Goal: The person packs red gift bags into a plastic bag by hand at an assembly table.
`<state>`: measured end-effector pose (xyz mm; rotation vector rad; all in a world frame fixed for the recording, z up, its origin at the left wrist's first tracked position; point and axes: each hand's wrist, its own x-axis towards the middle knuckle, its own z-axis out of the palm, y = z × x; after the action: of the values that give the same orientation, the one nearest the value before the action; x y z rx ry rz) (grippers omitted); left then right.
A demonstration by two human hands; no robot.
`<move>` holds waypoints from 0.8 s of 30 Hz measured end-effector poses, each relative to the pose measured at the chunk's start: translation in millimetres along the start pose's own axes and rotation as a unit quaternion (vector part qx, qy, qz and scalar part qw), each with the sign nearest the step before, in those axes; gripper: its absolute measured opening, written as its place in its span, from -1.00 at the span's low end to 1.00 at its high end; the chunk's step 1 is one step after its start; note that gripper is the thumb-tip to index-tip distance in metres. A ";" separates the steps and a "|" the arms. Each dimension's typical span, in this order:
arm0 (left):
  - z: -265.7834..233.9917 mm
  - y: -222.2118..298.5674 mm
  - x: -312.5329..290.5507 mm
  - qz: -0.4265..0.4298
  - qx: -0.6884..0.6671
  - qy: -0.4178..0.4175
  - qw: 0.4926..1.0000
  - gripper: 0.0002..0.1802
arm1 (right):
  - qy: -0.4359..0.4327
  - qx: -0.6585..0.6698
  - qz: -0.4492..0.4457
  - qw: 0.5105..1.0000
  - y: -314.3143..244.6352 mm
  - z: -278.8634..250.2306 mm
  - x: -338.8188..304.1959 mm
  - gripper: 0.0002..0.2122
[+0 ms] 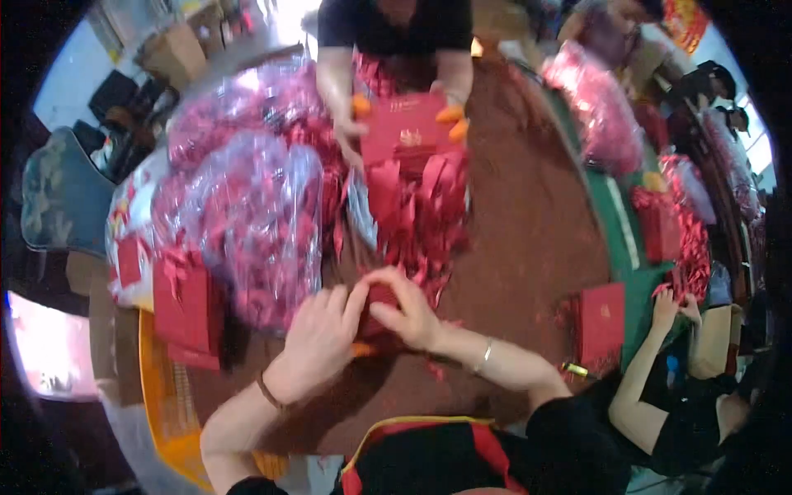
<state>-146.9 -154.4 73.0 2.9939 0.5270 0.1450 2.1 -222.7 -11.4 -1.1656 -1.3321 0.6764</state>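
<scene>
Both my hands meet over the brown table at the lower middle. A dark red piece (378,320), which looks like a folded paper gift bag, sits between them, mostly covered by fingers. My left hand (324,327) is closed around its left side. From the right, my right hand (406,313) curls over it, fingertips touching the top near the left hand's fingers. Just beyond lies a heap of red ribbons (421,219). Across the table, another person's hands, with orange finger covers, hold a stack of red bags (404,125) with gold print.
Clear plastic sacks of red ribbon (247,223) crowd the left. Red gift bags (188,309) stand by an orange basket (157,388). At right are a red stack (601,323), a small yellow tube (575,370) and a co-worker's arms (648,371) by a green table.
</scene>
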 end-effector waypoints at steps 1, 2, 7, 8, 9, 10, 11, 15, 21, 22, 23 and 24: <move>-5.5 4.7 -3.0 -0.020 0.002 -0.015 1.000 -0.21 | -0.046 -0.016 0.002 0.999 2.3 -2.6 -2.0 -0.50; -2.4 6.1 -8.8 -0.025 0.011 -0.004 1.000 -0.24 | -0.113 0.008 0.035 0.993 -4.7 -9.2 -1.9 -0.30; 5.8 11.6 -18.5 -0.008 0.022 0.004 1.000 -0.34 | -0.174 -0.142 0.013 0.974 -11.2 -18.5 -15.1 -0.12; 3.5 13.4 -16.2 0.002 0.024 0.019 1.000 -0.37 | -0.154 -0.118 0.022 0.981 -7.0 -16.7 -15.4 -0.23; 1.9 13.1 -13.0 0.003 0.015 0.020 1.000 -0.41 | -0.149 -0.154 0.012 0.977 -2.5 -18.3 -12.5 -0.34; -0.3 14.5 -12.2 0.003 0.005 0.021 1.000 -0.45 | -0.129 -0.146 -0.018 0.981 -4.1 -19.1 -12.6 -0.40; -2.7 16.2 -11.0 0.008 0.006 0.020 1.000 -0.44 | -0.140 -0.115 0.015 0.983 -14.8 -22.8 -10.6 -0.43; 4.3 24.1 -13.4 -0.002 0.021 0.016 1.000 -0.38 | -0.171 -0.105 0.094 0.975 -14.4 -27.8 -15.5 -0.41; -10.0 11.2 -25.4 0.024 -0.107 0.094 0.989 -0.18 | -0.155 -0.109 0.014 0.982 -5.2 -25.5 -18.7 -0.47; -15.8 6.1 -29.1 -0.016 -0.145 0.143 0.979 -0.24 | -0.159 -0.099 0.020 0.982 -6.4 -27.0 -17.9 -0.48; 0.8 -11.6 -38.6 -0.081 -0.284 0.200 0.934 -0.31 | -0.155 -0.098 0.028 0.983 -7.1 -26.9 -18.5 -0.49; 12.9 -20.5 -45.1 -0.079 -0.280 0.203 0.935 -0.31 | -0.154 -0.097 0.035 0.983 -5.8 -26.0 -17.5 -0.50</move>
<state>-194.5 -151.8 54.5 2.3515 0.6290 0.7703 22.4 -247.1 -8.8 -1.3051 -1.6517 0.8161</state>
